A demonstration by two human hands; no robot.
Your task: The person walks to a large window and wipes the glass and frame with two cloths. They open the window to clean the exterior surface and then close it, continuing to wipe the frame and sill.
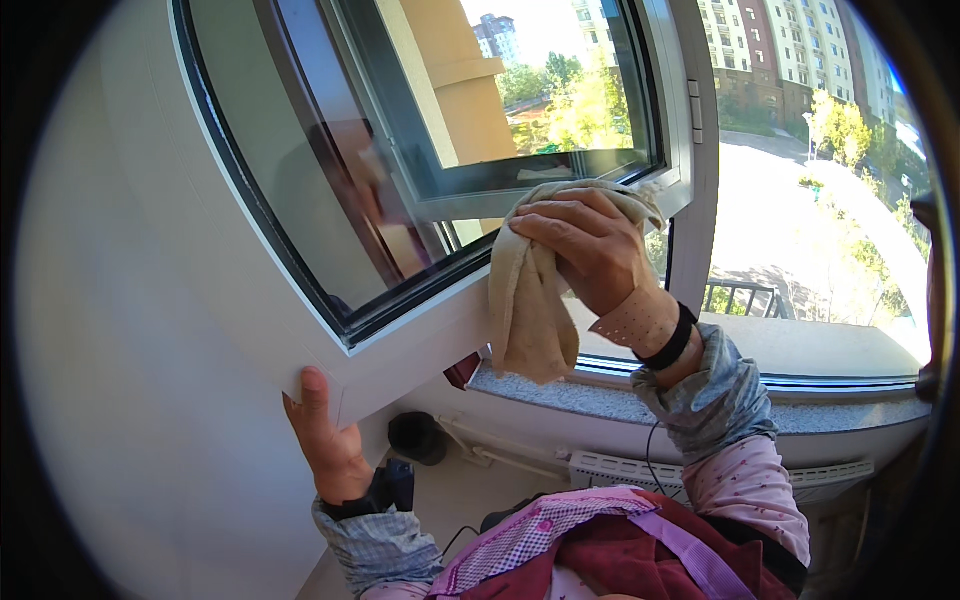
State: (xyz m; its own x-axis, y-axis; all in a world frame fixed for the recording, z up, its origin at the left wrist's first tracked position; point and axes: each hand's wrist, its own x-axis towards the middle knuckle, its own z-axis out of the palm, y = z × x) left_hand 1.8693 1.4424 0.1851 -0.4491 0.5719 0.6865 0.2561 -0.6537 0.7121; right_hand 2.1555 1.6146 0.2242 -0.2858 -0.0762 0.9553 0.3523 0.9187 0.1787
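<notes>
A white-framed window sash (420, 360) stands swung inward, tilted across the view. My left hand (330, 442) grips its lower corner, thumb on the near face and the other fingers hidden behind the frame. A beige cloth (532, 315) lies under my right hand (592, 247), which presses it over the sash's bottom rail near the hinge side. One end of the cloth hangs below the rail. Reflections show in the glass pane (300, 172), bordered by a black rubber gasket (352, 328).
A speckled stone windowsill (570, 394) runs below the window opening, with a white radiator (622, 469) beneath it. A black bin (417, 437) stands on the floor beside pipes (517, 461). The white wall (150, 337) is close on the left. A hinge (696, 112) joins sash and frame.
</notes>
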